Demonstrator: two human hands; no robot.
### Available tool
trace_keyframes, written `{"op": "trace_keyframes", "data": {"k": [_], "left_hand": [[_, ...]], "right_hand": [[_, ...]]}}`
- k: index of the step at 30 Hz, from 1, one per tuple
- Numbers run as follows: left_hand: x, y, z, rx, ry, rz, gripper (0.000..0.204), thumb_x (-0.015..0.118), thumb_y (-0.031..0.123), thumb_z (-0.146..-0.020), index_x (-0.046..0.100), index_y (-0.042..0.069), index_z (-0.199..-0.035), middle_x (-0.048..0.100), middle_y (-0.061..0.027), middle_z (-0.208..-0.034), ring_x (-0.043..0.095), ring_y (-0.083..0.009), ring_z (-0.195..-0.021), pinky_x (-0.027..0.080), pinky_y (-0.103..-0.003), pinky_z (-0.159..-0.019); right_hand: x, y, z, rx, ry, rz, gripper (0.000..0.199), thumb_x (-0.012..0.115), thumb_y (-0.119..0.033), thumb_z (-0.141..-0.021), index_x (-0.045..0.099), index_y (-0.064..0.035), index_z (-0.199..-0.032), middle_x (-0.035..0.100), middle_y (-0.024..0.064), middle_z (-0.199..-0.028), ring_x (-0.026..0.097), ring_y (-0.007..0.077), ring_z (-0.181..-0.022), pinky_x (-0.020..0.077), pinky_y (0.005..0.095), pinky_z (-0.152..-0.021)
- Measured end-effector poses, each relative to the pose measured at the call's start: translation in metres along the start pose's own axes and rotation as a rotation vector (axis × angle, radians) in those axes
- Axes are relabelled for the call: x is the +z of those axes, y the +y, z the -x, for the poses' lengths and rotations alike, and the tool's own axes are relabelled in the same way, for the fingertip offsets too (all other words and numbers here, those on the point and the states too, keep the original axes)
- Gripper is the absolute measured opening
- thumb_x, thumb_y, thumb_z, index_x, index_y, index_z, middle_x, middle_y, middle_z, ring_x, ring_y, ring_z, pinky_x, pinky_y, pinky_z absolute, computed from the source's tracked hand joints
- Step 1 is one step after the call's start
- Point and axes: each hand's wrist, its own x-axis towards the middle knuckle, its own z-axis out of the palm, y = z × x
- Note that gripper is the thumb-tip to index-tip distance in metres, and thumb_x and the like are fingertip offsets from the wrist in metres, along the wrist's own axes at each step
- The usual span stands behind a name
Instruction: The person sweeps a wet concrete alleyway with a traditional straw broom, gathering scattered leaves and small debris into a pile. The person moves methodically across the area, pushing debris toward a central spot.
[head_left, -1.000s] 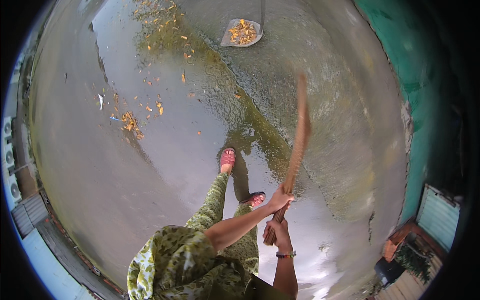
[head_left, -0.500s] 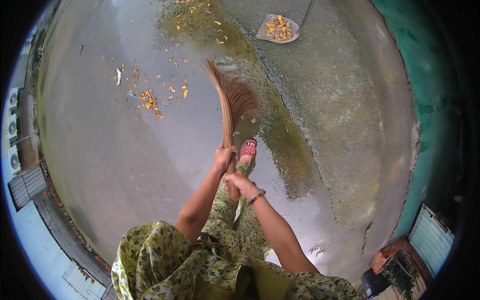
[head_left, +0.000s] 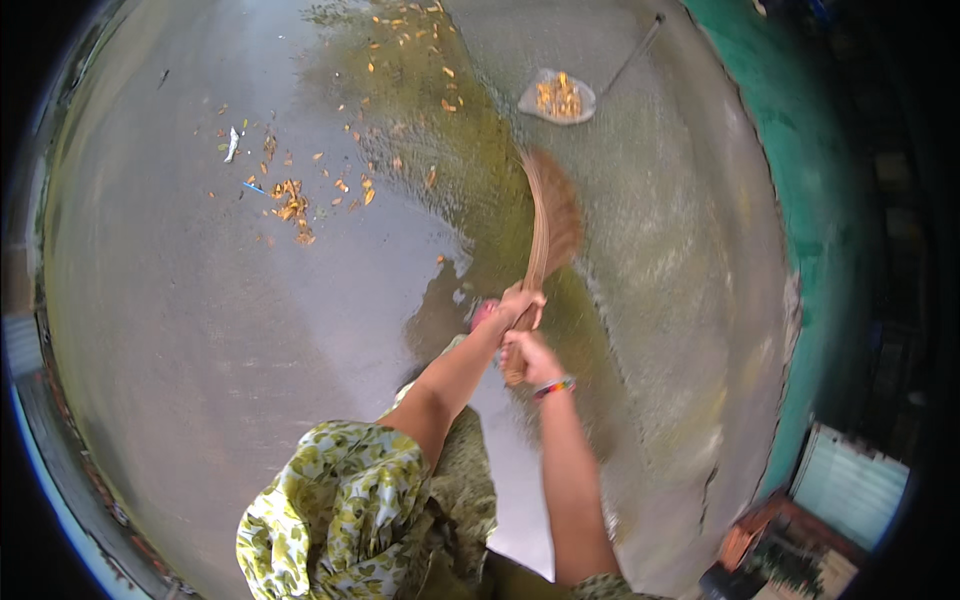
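A flat grey metal dustpan [head_left: 557,97] heaped with orange leaves lies at one o'clock, its long handle running toward two. Scattered orange dry leaves [head_left: 292,205] lie at ten o'clock beside a white paper scrap [head_left: 231,145]. A teal painted wall [head_left: 800,170] curves along three o'clock.

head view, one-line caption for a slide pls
Both hands, left hand above right hand, grip a brown straw broom over wet concrete floor.
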Motion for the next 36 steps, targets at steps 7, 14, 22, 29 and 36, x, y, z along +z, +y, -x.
{"op": "trace_keyframes", "data": {"k": [7,14,22,29,36], "left_hand": [[0.031,-0.056,0.159,0.252,0.384,-0.209,0.087,0.057,0.003,-0.074,0.009,0.011,-0.146,0.063,-0.0137,-0.075,0.059,-0.0187,-0.046,0.050,-0.032,-0.042],[-0.025,-0.074,0.242,-0.298,-0.176,-0.025,0.104,0.066,-0.010,-0.061,0.005,0.014,-0.142,0.053,-0.0115,-0.069,0.054,-0.0235,-0.048,0.046,-0.038,-0.041],[-0.276,0.007,0.193,-0.531,-0.121,-0.161,0.012,0.069,0.013,-0.074,0.060,0.005,-0.074,0.058,-0.0051,-0.065,0.055,-0.0153,-0.056,0.045,-0.029,-0.053],[-0.447,0.320,0.198,-0.061,0.188,0.189,0.029,0.059,-0.001,-0.073,0.044,0.004,-0.098,0.055,-0.0059,-0.067,0.053,-0.0141,-0.052,0.045,-0.027,-0.045],[-0.333,0.342,0.200,0.322,0.355,-0.040,0.063,0.057,-0.006,-0.070,0.034,0.009,-0.127,0.056,-0.0068,-0.068,0.056,-0.0168,-0.049,0.049,-0.030,-0.040]], "right_hand": [[-0.018,0.123,0.102,-0.103,-0.145,-0.075,0.017,0.064,-0.010,-0.074,0.048,-0.0046,-0.076,0.049,0.0049,-0.053,0.049,0.0151,-0.038,0.0434,0.0305,-0.036],[0.107,0.224,0.165,-0.157,-0.169,-0.921,0.009,0.055,-0.009,-0.081,0.047,-0.0087,-0.085,0.041,0.0002,-0.065,0.040,0.0119,-0.050,0.0355,0.0240,-0.045],[0.318,0.159,0.021,0.190,-0.156,-0.761,0.013,0.055,-0.016,-0.085,0.052,-0.0080,-0.076,0.052,0.0026,-0.068,0.052,0.0144,-0.060,0.0449,0.0283,-0.057],[0.544,0.000,-0.078,0.122,-0.435,-0.318,0.012,0.061,-0.012,-0.076,0.053,-0.0031,-0.075,0.055,0.0055,-0.064,0.057,0.0175,-0.051,0.0532,0.0338,-0.049],[0.455,-0.022,-0.046,-0.154,-0.442,-0.136,0.023,0.058,-0.023,-0.081,0.054,-0.0078,-0.065,0.051,0.0022,-0.050,0.052,0.0111,-0.044,0.0427,0.0250,-0.040]]}}
